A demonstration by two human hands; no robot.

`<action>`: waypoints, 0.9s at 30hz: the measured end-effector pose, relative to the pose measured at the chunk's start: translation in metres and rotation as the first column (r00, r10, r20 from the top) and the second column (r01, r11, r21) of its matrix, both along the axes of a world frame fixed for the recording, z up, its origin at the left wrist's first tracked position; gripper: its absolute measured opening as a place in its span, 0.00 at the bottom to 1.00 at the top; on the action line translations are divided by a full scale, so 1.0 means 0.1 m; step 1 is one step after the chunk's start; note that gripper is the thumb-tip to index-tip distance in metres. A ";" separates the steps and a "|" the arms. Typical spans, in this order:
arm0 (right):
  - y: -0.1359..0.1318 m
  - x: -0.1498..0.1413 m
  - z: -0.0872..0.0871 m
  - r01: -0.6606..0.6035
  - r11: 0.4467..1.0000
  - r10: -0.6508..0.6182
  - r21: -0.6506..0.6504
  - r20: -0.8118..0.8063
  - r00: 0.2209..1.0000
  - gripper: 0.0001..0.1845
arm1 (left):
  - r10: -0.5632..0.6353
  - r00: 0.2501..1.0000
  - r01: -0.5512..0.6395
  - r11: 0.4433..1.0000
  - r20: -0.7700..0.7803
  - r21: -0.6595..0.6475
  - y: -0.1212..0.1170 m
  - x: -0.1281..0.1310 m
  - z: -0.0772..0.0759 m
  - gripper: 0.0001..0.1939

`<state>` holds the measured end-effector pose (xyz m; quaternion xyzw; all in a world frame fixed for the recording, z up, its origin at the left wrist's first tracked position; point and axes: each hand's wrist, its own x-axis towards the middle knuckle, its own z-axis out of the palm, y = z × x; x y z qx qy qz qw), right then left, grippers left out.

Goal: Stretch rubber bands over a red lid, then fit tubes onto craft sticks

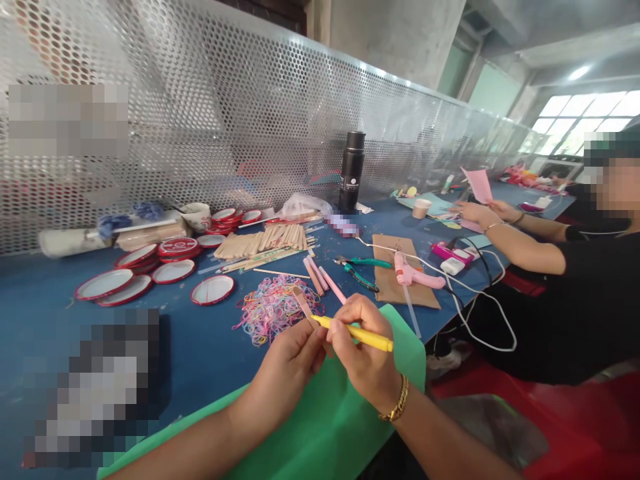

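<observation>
Between the fingers of my left hand (295,353) is a wooden craft stick (303,303), pointing up and away from me. My right hand (365,347), with a gold bracelet at the wrist, grips a yellow marker (363,335). Its tip touches or nearly touches the stick close to my left fingertips; I cannot tell which. Under both hands lies a green sheet (320,413) at the table's near edge. Just beyond them is a tangled heap of coloured elastic bands (267,310), with a pink marker (332,285) to its right.
Jar lids (173,271), a pile of craft sticks (265,241) and a black bottle (352,172) stand along the mesh partition. Pliers (360,270) and a pink glue gun (413,275) on cardboard lie right, beside loose white cable (500,310). A person (595,267) holds pink paper (477,185).
</observation>
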<state>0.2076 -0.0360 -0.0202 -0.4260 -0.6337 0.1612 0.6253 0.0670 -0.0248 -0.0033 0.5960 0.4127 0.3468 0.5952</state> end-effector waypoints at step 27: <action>0.00 0.00 -0.02 -0.008 1.000 0.007 -0.029 -0.012 1.000 0.09 | 0.007 1.000 -0.007 0.998 -0.007 0.060 0.03 -0.04 -0.14 0.26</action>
